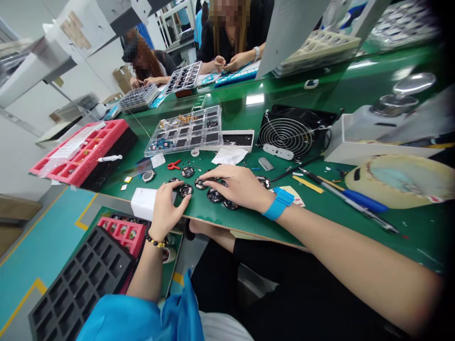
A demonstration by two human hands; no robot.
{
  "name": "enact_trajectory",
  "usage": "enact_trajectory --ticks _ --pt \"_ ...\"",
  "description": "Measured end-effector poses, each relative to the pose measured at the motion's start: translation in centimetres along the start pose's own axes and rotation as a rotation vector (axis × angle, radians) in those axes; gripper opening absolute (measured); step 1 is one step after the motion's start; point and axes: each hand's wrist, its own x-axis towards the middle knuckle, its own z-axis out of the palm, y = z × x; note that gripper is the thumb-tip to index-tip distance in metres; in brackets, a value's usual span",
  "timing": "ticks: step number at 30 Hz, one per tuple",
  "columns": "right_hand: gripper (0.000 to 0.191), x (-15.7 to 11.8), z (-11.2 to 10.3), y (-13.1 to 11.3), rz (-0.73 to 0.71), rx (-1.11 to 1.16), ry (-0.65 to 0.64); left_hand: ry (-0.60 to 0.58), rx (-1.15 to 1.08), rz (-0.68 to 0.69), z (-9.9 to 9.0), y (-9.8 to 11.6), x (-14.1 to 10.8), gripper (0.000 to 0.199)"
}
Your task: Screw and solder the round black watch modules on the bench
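Note:
Several small round black parts lie on the green table [199, 215] near its front edge. My left hand [167, 206] has thumb and forefinger around one round part [186, 191], gripping it at the table's surface. Over the group to the right reaches my right hand [234, 183], its fingertips closed at another round part [200, 183]; whether a thin tool is also between those fingers is hard to tell. Beneath the right palm sit more parts, one of them a dark disc [214, 195]. A white block [143, 203] stands beside my left hand.
Behind the parts are a red clamp [174, 165], a clear compartment box [185, 130] and a black fan [291, 132]. Pens [366, 201] and a tape roll [398, 182] lie right. Pink trays [80, 151] stand left; a black tray [83, 279] sits lower left. Two people sit across.

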Motion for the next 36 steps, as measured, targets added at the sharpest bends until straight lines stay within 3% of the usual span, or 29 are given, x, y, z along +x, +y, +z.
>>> enact_trajectory --ticks 4,9,16,36 --pt "0.017 -0.2 0.3 -0.1 -0.030 0.027 -0.040 0.018 0.018 0.030 0.6 0.1 -0.5 0.035" --pt "0.020 -0.7 0.6 -0.4 -0.079 0.059 -0.101 0.021 0.000 0.009 0.8 1.1 -0.7 0.057" --pt "0.020 -1.1 0.7 -0.8 -0.089 0.078 -0.163 0.057 -0.011 0.027 1.0 1.0 -1.0 0.034" --pt "0.022 -1.3 1.3 -0.4 -0.078 0.066 -0.207 0.087 -0.007 0.026 1.6 1.2 -1.4 0.032"
